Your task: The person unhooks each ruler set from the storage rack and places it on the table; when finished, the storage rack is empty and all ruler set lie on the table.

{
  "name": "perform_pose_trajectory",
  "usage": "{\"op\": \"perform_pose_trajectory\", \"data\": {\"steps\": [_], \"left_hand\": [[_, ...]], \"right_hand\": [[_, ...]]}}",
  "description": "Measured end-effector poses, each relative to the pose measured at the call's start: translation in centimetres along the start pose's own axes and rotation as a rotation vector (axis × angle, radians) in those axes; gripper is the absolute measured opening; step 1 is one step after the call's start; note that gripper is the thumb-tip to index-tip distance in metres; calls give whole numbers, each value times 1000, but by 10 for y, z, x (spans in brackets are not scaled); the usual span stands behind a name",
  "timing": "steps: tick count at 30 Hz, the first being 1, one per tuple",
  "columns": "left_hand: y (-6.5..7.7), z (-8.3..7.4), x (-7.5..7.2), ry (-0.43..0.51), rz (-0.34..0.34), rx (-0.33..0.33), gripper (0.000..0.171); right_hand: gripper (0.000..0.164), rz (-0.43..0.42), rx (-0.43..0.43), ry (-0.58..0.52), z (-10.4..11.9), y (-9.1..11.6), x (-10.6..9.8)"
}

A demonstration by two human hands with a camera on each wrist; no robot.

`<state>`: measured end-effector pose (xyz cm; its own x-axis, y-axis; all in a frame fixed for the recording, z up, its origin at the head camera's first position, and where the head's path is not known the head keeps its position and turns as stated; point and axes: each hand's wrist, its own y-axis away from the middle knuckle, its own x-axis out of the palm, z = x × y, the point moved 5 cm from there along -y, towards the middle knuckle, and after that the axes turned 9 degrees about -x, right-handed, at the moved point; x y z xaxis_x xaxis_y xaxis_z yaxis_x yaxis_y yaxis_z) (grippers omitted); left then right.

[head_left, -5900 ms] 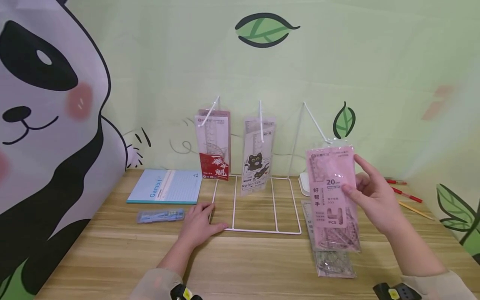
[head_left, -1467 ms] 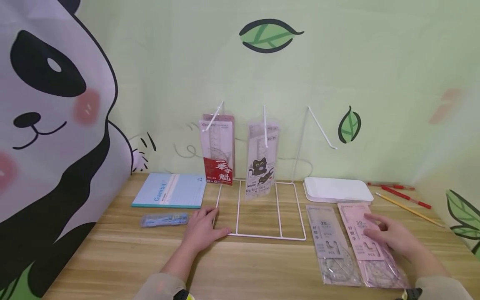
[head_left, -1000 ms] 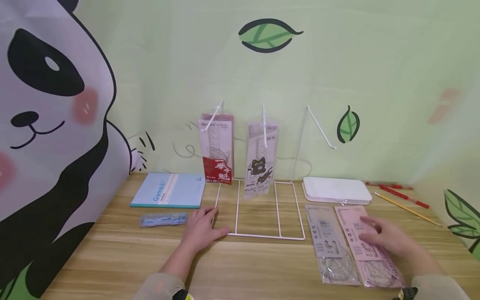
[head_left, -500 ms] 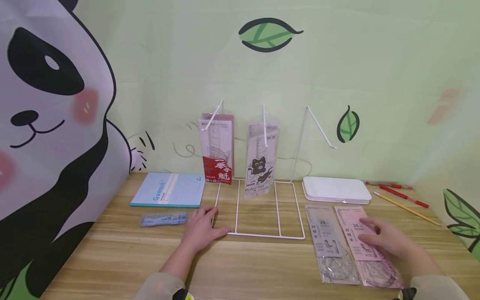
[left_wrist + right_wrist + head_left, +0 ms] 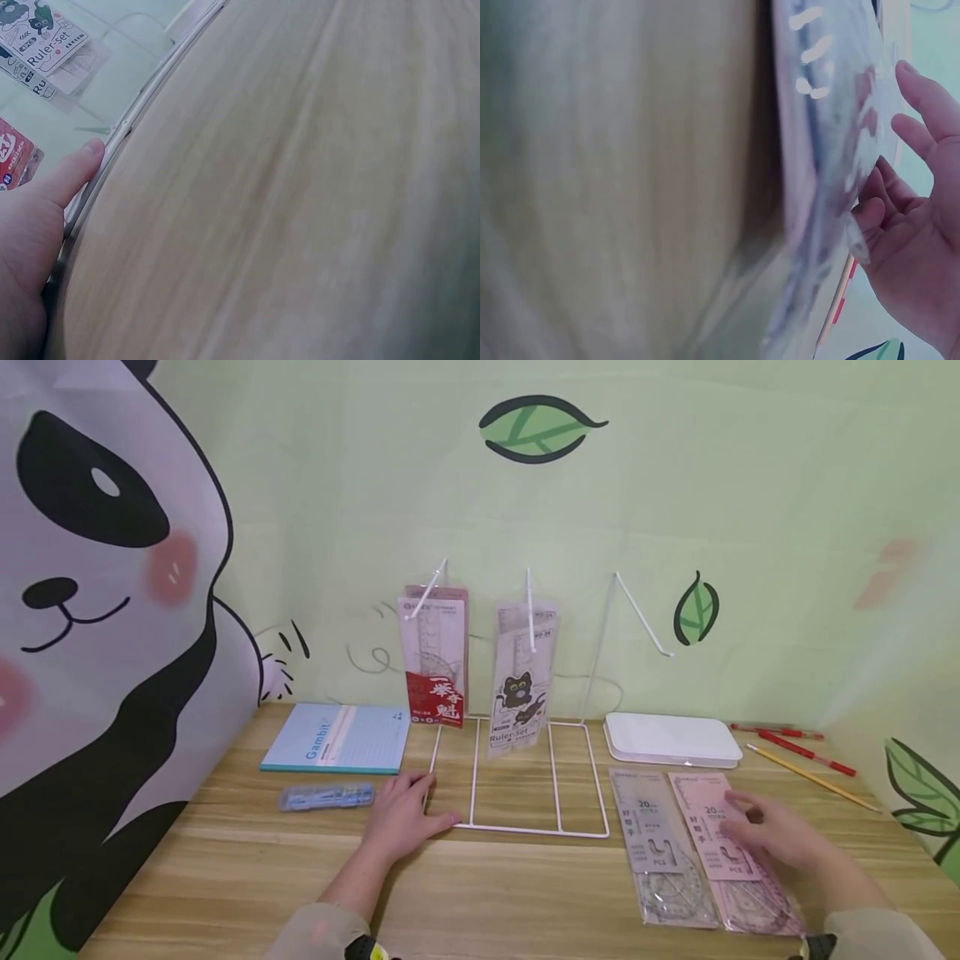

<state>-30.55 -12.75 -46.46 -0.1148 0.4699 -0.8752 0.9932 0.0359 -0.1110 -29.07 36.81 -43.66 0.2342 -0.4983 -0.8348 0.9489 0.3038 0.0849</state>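
A white wire rack (image 5: 525, 832) stands on the table with three slanted hooks. My left hand (image 5: 403, 817) rests on its front left corner; the thumb (image 5: 79, 169) lies along the front bar in the left wrist view. My right hand (image 5: 776, 831) rests at the right side of a pink ruler set packet (image 5: 705, 814), fingers loosely bent; the right wrist view shows them at the edge of the clear packet (image 5: 832, 135). Beside it lies a grey ruler set packet (image 5: 648, 822). A red-and-white packet (image 5: 435, 652) and a cat-print ruler set (image 5: 521, 681) hang from the left and middle hooks.
A blue notebook (image 5: 337, 739) and a clear pack with blue contents (image 5: 326, 797) lie left of the rack. At the right are a white flat case (image 5: 673, 739), red pens (image 5: 806, 752) and a yellow pencil (image 5: 813, 777). A printed cloth hangs behind the table.
My right hand has brought the pink packet down from the right hook's tip to the table beside the grey one, then loosened around it. My left hand has stayed at the rack's corner.
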Motion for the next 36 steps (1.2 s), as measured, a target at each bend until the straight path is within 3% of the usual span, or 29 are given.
{"op": "perform_pose_trajectory", "data": {"steps": [8,13,21,26,36], "left_hand": [[0,1,1,6,14,-8,82],[0,2,3,2,15,-6,81],[0,1,2,15,14,-11,81],[-1,3,0,8,7,-13,82],[-1,1,0,7,9,5,83]], "right_hand": [[73,-112,-43,36,18,-12,-10],[73,-126,-57,50,37,-26,-11],[68,-164,-81,9,77,-55,-7],[67,-207,-139,-16,106,-77,-3],[74,-299,-243,-218,148,-106,1]]}}
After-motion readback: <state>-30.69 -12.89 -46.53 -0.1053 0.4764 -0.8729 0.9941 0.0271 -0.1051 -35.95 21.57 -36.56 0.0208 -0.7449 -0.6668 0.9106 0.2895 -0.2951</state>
